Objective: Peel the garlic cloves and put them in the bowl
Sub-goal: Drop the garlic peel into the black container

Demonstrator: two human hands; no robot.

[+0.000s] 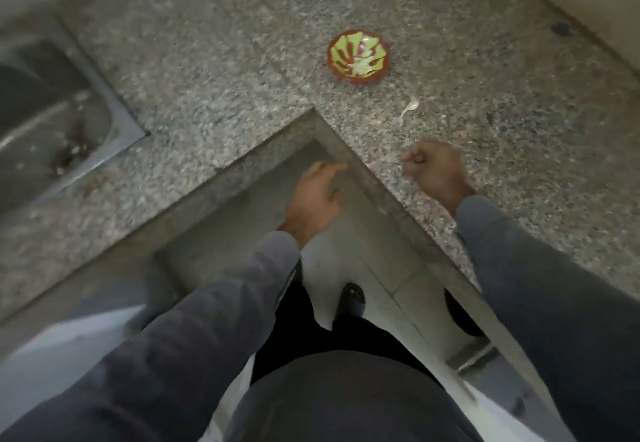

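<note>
Head cam: my left hand (320, 195) hangs loose past the counter's (214, 71) inner corner; right hand (434, 171) curled tight at the edge, can't tell if it holds garlic. Risk: blurry, cd drop a clove. One bowl (358, 57) mid-counter w/ pale bits, one peel scrap (410, 108)

A kitchen: speckled granite counter (214, 71) and steel sink (52, 109)

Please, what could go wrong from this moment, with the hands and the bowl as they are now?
The bowl sits far across the granite counter from both hands, so a carried clove could drop on the way. The right hand is curled; whether it holds anything is unclear in the blur. A pale scrap on the counter might be mistaken for a clove.
</note>
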